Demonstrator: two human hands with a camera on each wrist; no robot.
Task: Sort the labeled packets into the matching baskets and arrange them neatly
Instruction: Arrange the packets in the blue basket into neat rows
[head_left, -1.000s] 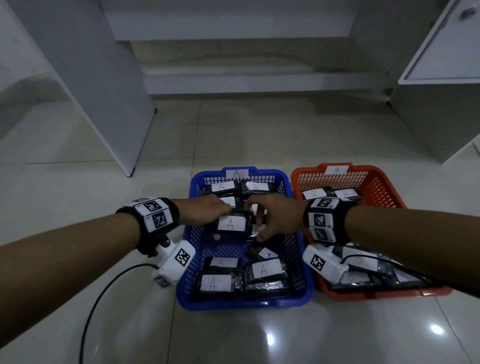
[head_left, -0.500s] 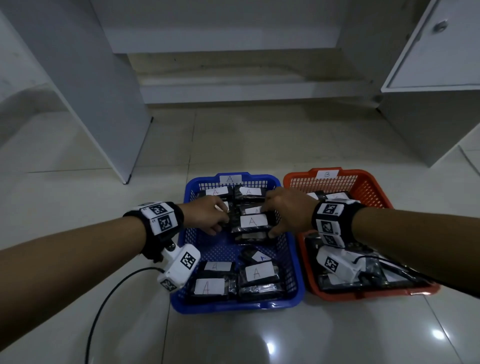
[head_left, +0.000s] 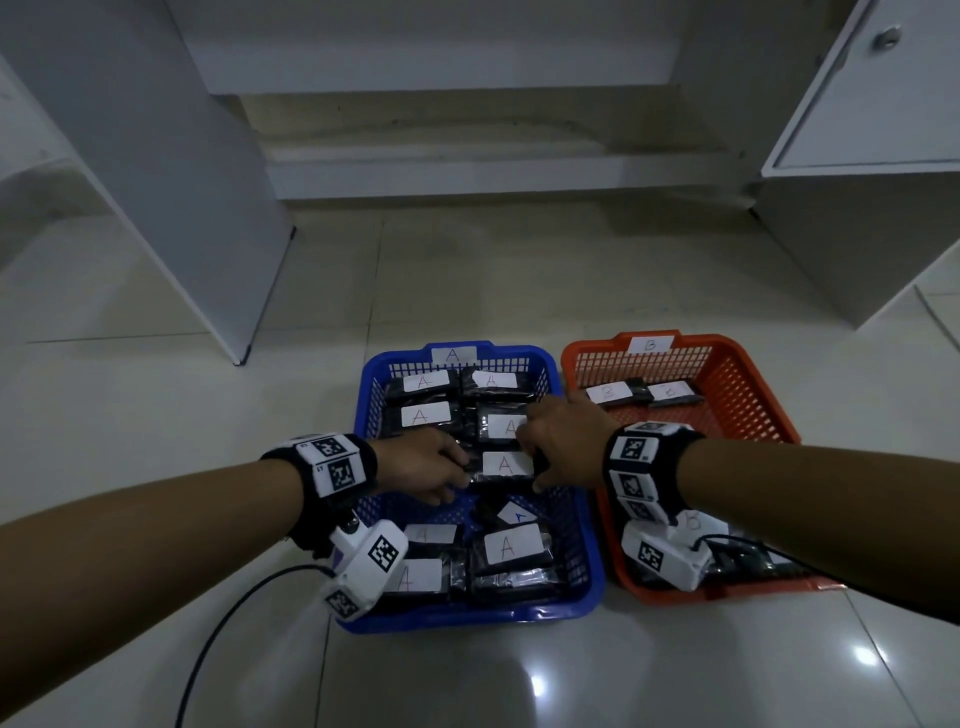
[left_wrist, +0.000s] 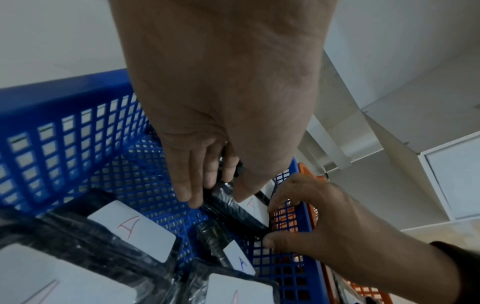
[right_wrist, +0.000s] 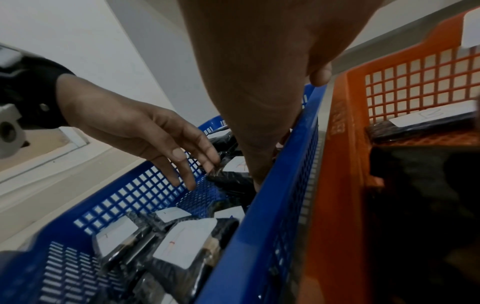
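Note:
The blue basket (head_left: 467, 616) tagged A holds several black packets with white A labels. Beside it on the right, the orange basket (head_left: 748, 395) tagged B holds B packets (head_left: 610, 391). One A packet (head_left: 506, 464) lies in the blue basket's right column, just behind the middle. My left hand (head_left: 426, 467) pinches its left end between thumb and fingers (left_wrist: 192, 195). My right hand (head_left: 566, 447) grips its right end against the basket wall, fingers curled (left_wrist: 285, 195). The packet (right_wrist: 233, 181) sits low, near the mesh floor.
A white cabinet panel (head_left: 182, 208) stands at the back left and a white cabinet with a door (head_left: 857, 156) at the back right. A low step (head_left: 467, 171) runs between them. A black cable (head_left: 234, 623) trails on the glossy tiles left of the blue basket.
Both hands carried the A packet from the basket's middle to its right column and lowered it. The head view has tilted up slightly.

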